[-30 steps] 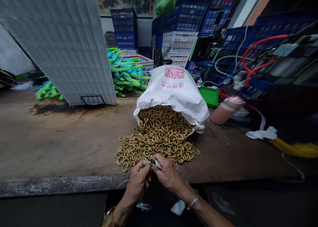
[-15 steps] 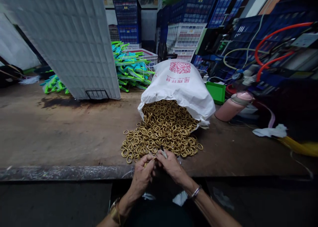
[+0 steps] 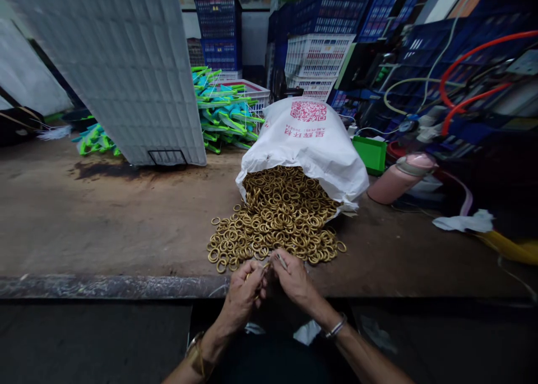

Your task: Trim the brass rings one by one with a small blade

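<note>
My left hand (image 3: pixel 241 294), at the front edge of the table, is closed on a gold-coloured ring (image 3: pixel 266 265), pinched between thumb and forefinger. Fingers hide most of that ring. Close beside it, my right hand (image 3: pixel 295 278) is closed around a small, slim grey tool (image 3: pixel 282 262); its exact kind cannot be made out. The fingertips of both hands nearly meet at the ring. Just beyond them, a heap of gold-coloured rings (image 3: pixel 273 227) spills from the mouth of a white sack (image 3: pixel 306 143) with red print, lying on its side.
A tall pale padded panel (image 3: pixel 163 92) stands on the wooden table (image 3: pixel 126 227) at left. Green and blue plastic pieces (image 3: pixel 227 112) are piled behind it. At right are a pink bottle (image 3: pixel 397 181), a green tray (image 3: pixel 370 154) and orange hoses (image 3: pixel 451 87). Stacked crates (image 3: pixel 317 56) fill the back.
The right hand has turned slightly, and the tool's dark end no longer stands up above its fingers. More of the ring's edge shows between the hands. The whole view has shifted a little.
</note>
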A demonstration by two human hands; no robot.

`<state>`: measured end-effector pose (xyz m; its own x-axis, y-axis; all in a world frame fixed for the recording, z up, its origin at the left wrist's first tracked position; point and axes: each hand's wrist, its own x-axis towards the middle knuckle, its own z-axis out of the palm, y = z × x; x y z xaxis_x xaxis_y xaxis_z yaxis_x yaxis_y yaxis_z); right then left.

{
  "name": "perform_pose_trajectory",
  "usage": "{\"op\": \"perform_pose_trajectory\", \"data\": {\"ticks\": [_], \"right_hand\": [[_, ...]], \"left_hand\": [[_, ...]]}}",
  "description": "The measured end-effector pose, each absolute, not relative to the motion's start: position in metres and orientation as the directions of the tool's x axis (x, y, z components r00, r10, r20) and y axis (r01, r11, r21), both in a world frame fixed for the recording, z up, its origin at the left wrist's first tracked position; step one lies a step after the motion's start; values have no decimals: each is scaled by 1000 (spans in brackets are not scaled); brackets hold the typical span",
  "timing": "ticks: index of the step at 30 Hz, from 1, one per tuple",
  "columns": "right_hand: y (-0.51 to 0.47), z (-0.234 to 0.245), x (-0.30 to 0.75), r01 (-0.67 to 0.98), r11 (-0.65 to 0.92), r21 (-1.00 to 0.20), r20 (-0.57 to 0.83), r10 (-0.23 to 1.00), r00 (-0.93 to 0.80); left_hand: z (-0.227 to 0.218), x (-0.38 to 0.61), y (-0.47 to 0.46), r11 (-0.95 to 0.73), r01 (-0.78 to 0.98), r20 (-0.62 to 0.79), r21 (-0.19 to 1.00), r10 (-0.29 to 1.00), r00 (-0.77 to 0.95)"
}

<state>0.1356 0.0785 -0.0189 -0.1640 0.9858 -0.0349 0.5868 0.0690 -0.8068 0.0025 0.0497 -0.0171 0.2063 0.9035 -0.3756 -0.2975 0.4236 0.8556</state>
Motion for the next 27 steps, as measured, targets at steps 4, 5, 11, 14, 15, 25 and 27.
{"op": "perform_pose_trajectory", "data": {"ticks": [4, 5, 11, 14, 15, 25, 27], "right_hand": [[70, -19, 139, 771, 253, -585, 3, 951, -309], [68, -18, 139, 789, 276, -550, -3, 943, -332], [64, -12, 134, 853, 283, -438, -47, 941, -336], [65, -11, 134, 883, 267, -387, -80, 944, -320], [65, -11, 136, 893, 262, -366, -90, 945, -314], [75, -25, 156, 947, 117, -298, 51, 993, -106], [79, -26, 153, 949, 122, -292, 87, 991, -100]], "left_hand": [[-20, 3, 50, 376, -285, -332, 882, 924, 190], [-21, 2, 50, 365, -280, -322, 888, 928, 188], [-26, 2, 50, 344, -257, -308, 903, 936, 169], [-24, 1, 47, 365, -265, -327, 892, 928, 180], [-22, 1, 44, 376, -265, -335, 888, 923, 189], [-44, -4, 15, 769, -207, -615, 605, 616, 492], [-64, -3, 15, 853, -229, -735, 469, 520, 435]]}}
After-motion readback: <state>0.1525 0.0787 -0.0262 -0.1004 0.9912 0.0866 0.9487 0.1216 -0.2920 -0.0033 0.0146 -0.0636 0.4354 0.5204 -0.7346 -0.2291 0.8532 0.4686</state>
